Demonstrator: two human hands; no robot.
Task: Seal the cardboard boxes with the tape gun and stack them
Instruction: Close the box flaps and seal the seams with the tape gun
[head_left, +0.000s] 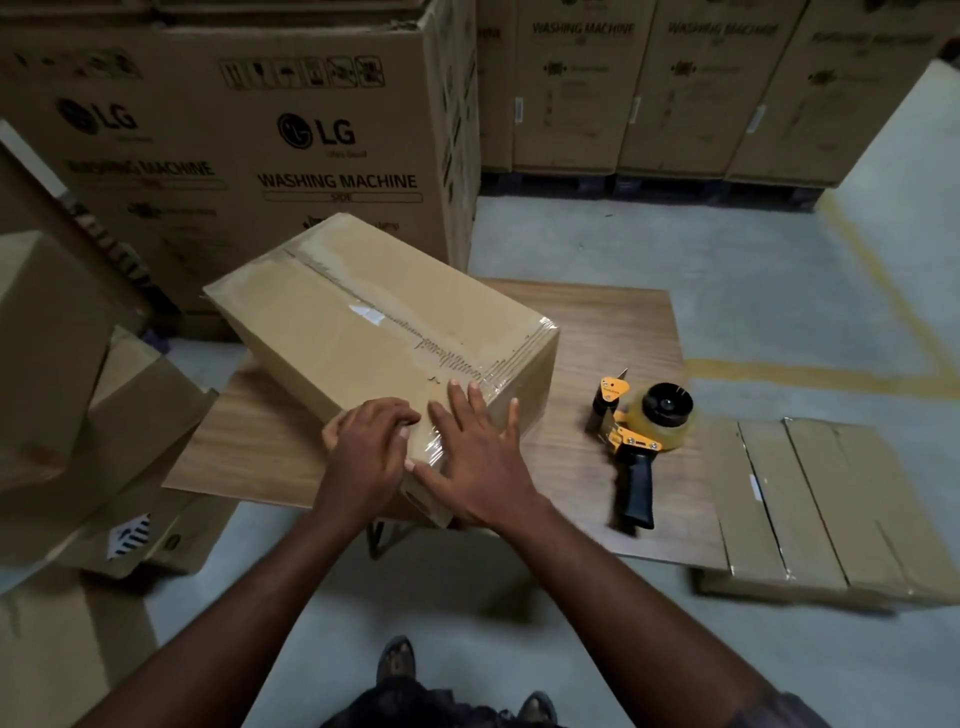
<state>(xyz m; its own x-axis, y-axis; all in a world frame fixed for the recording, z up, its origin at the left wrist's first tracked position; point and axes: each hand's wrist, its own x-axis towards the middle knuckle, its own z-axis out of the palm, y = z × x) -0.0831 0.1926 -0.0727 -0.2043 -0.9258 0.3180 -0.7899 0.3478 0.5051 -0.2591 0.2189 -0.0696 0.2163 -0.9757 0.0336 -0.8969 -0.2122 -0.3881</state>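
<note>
The tall brown cardboard carton behind the counter reads "LG" and "WASHING MACHINE"; the farther cartons read "WASHING MACHINE".

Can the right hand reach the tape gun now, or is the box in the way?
Probably yes. The right hand lies flat on the near end of the box, holding nothing. The tape gun lies on the table to its right, handle toward the person, with nothing between them.
</note>
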